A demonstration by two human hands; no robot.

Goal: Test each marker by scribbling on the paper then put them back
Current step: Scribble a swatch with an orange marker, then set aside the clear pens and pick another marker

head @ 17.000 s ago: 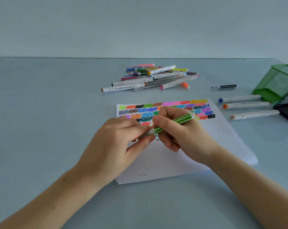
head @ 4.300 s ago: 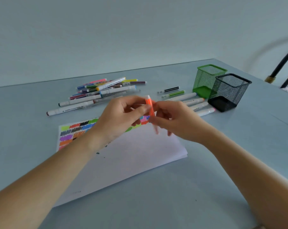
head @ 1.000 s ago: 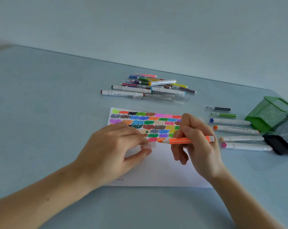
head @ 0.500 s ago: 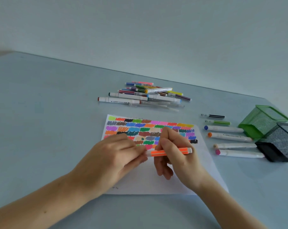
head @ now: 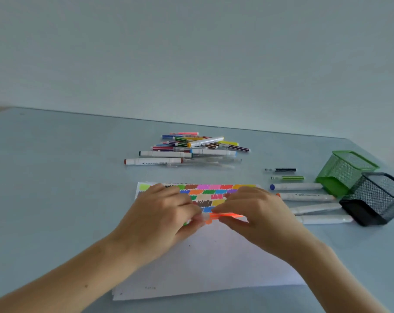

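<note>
Both hands meet over the white paper (head: pixel 214 263), whose top is filled with rows of coloured scribbles. My right hand (head: pixel 257 213) grips the orange marker (head: pixel 227 215), which lies level, pointing left. My left hand (head: pixel 162 213) pinches the marker's clear cap (head: pixel 201 217) at its left end. Whether the cap sits fully on the tip is hidden by my fingers. A pile of several markers (head: pixel 191 149) lies beyond the paper.
Right of the paper lies a row of several markers (head: pixel 304 196), thin black and green ones farthest back. A green mesh holder (head: pixel 346 171) and a black mesh holder (head: pixel 376 197) stand at the right edge. The table meets a plain wall behind.
My right hand turned palm-down over the orange marker. The left hand's cap now meets its tip. The camera tilted up.
</note>
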